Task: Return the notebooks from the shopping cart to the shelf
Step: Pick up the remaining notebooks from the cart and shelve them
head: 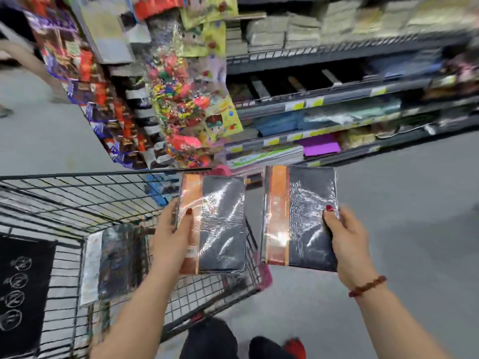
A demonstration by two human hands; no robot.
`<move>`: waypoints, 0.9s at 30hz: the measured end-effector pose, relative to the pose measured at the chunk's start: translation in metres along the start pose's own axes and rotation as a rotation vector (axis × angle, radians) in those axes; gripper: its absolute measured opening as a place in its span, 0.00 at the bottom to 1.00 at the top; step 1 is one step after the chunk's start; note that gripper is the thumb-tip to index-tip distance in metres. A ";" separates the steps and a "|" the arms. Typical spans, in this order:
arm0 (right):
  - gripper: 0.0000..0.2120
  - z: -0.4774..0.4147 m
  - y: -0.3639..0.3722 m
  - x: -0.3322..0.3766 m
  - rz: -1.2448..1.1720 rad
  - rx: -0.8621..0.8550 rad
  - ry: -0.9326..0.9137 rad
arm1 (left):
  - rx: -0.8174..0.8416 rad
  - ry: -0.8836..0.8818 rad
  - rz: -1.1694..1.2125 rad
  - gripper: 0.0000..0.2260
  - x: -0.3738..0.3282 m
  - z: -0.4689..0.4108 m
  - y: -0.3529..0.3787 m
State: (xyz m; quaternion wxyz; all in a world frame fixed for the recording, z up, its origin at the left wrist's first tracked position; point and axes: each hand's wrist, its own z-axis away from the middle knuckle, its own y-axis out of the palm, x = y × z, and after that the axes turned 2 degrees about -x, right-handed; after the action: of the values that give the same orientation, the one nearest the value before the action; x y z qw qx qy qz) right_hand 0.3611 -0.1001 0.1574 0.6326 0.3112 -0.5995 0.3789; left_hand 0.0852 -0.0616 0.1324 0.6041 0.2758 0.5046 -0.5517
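Left in the shopping cart [77, 193], on the far left: a spare notebook [114, 260], leaning on the wire wall, blurred, and easy to forget there.

Next, over the cart's right corner, gripped the left notebook [220, 224] with the left hand [171, 237]: thumb pressed on the front, other fingers closed behind the left edge, mostly hidden. Could have slipped down into the cart, being held at one edge only and through glossy film.

Further right, clamped the right notebook [303, 218] in the right hand [347, 244], thumb on the front near the right edge, above the bare floor. Risked a drop in the same way, or a knock against the crowded shelf [337, 99] beyond.

Looked alike, both: dark cover, orange band along the left side, shiny wrinkled wrap, flat and upright.
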 end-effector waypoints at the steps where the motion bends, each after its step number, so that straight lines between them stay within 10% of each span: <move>1: 0.10 -0.001 -0.024 0.005 -0.021 -0.007 -0.011 | 0.015 -0.012 -0.009 0.15 -0.003 0.013 0.018; 12: 0.15 -0.045 -0.206 0.023 -0.155 -0.092 0.067 | 0.097 -0.011 0.037 0.18 -0.042 0.106 0.166; 27: 0.15 -0.212 -0.265 0.026 -0.193 -0.138 0.103 | 0.156 0.072 0.090 0.12 -0.111 0.027 0.342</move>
State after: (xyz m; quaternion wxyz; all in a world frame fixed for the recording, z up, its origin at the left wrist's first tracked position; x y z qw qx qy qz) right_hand 0.6978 -0.0556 0.1813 0.7161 0.3033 -0.5581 0.2894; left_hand 0.4298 0.0386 0.1664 0.5865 0.3640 0.4685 -0.5514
